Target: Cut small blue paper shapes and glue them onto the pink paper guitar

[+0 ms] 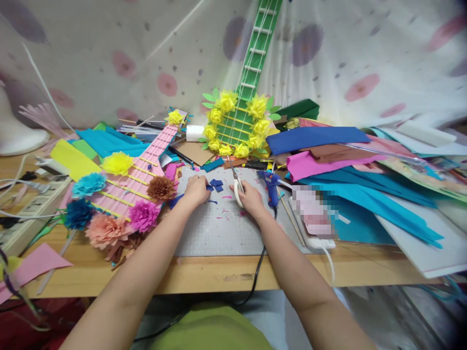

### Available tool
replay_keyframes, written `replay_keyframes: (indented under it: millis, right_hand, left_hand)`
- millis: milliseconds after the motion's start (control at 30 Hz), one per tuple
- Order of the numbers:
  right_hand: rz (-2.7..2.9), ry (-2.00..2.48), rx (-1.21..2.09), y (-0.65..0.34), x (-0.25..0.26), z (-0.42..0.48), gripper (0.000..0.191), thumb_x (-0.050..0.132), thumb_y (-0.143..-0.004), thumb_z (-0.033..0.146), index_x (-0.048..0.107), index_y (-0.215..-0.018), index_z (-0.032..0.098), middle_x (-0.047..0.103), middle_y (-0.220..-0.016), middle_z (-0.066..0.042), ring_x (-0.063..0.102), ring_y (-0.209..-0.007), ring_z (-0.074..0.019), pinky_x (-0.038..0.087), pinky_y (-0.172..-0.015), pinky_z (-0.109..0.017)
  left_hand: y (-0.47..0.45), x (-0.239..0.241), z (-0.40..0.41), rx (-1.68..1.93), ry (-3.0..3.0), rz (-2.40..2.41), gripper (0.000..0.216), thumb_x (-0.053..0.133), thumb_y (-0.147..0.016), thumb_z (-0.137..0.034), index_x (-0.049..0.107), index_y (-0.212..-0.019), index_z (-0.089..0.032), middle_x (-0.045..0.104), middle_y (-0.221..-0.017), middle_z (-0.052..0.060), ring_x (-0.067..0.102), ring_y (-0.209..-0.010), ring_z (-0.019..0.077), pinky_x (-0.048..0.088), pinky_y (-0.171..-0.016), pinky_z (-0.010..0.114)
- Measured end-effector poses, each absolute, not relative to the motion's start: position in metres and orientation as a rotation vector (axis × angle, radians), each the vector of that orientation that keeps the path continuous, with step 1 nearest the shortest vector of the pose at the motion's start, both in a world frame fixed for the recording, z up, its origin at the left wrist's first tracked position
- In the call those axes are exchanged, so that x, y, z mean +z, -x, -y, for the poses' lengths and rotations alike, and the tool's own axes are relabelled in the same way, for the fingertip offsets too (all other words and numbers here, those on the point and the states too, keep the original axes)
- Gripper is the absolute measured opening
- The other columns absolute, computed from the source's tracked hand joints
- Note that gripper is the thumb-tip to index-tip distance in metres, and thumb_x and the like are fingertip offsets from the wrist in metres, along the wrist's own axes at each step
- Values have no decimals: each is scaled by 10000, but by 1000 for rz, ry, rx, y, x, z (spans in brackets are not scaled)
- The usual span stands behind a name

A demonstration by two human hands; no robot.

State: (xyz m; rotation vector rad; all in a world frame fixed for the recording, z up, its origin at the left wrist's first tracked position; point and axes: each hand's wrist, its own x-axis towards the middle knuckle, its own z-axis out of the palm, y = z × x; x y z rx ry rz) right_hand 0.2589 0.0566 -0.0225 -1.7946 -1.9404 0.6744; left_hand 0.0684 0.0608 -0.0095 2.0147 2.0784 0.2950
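My left hand (pixel 196 190) is closed, pinching a piece of dark blue paper (pixel 216 184) over the grey cutting mat (pixel 222 228). Right beside it, my right hand (pixel 248 197) is wrapped round white-handled scissors (pixel 238 187), whose blades point up and away from me. Small blue and pink paper scraps lie on the mat between the two hands.
A blue glue gun (pixel 270 187) lies right of my right hand, its black cord running off the table's edge. A pink paper guitar (pixel 131 182) with paper flowers lies left; a green one (pixel 242 114) with yellow flowers leans at the back. Coloured paper sheets (pixel 350 170) pile up right.
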Motion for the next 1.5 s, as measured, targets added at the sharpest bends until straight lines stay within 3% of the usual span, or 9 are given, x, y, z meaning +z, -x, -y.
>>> replay_keyframes:
  millis: [167, 300, 467, 667, 900, 1067, 1200, 1333, 1500]
  right_hand:
    - [1954, 1778, 683, -258, -21, -55, 426, 418, -795, 617, 579, -920, 244, 645, -787, -40, 562, -695, -183, 313, -579, -242]
    - [1879, 1728, 719, -255, -24, -53, 378, 460, -778, 589, 560, -829, 229, 625, -722, -25, 545, -650, -165, 325, -564, -238]
    - [1463, 1354, 1332, -236, -29, -49, 437, 528, -705, 623, 486, -801, 199, 606, -649, -3, 479, -434, -95, 344, -425, -216]
    - [1189, 1090, 1642, -222, -22, -44, 429, 689, -582, 526, 455, -687, 182, 596, -630, 1, 471, -409, -65, 350, -396, -202]
    - [1193, 1115, 1574, -222, -26, -46, 401, 719, -500, 409, 416, -663, 203, 486, -437, 74, 426, -400, -80, 312, -405, -206]
    - [1264, 1126, 1482, -226, -29, -48, 382, 692, -522, 381, 406, -702, 203, 502, -505, 75, 426, -432, -76, 323, -438, -211]
    - [1415, 1140, 1326, -229, -35, -50, 354, 668, -553, 365, 427, -749, 196, 538, -647, 51, 465, -520, -82, 376, -519, -228]
    - [1648, 1139, 1186, -231, -39, -52, 285, 635, -613, 355, 462, -765, 187, 574, -736, 21, 505, -619, -100, 400, -600, -240]
    - [1654, 1154, 1179, -230, -38, -51, 308, 644, -627, 386, 464, -779, 189, 588, -759, 13, 520, -643, -108, 409, -622, -247]
  left_hand:
    - [-66, -16, -55, 523, -1923, -1984, 87, 586, -695, -163, 550, -768, -192, 614, -880, 83, 553, -908, 239, 418, -772, 333]
    - [-68, -25, -41, 884, -1742, -1917, 199, 578, -702, -153, 504, -878, -210, 627, -820, 26, 580, -788, 186, 426, -702, 299]
    - [-71, -30, -26, 1397, -2041, -1849, 191, 545, -724, -123, 519, -899, -195, 643, -832, 47, 567, -852, 199, 403, -811, 341]
    - [-76, -28, -20, 1262, -2408, -1704, 148, 494, -764, -119, 575, -859, -199, 647, -851, 74, 563, -880, 214, 377, -845, 357]
    - [-80, -26, -17, 1076, -2369, -1683, 229, 466, -776, -112, 575, -957, -202, 643, -965, 85, 545, -990, 216, 383, -916, 375]
    - [-76, -31, -17, 1387, -1992, -1624, 443, 465, -709, -64, 475, -1137, -179, 548, -1185, 125, 509, -1115, 210, 417, -936, 379]
    - [-74, -41, -22, 1439, -1401, -1374, 339, 525, -727, -167, 488, -1063, -173, 635, -990, 93, 634, -861, 169, 510, -772, 325]
    - [-77, -40, -24, 1288, -1070, -1219, 362, 669, -628, -268, 534, -949, -168, 657, -718, 23, 630, -632, 145, 528, -621, 287]
    - [-80, -29, -21, 1301, -892, -1233, 405, 728, -538, -240, 521, -878, -162, 648, -637, -8, 606, -541, 123, 515, -535, 252]
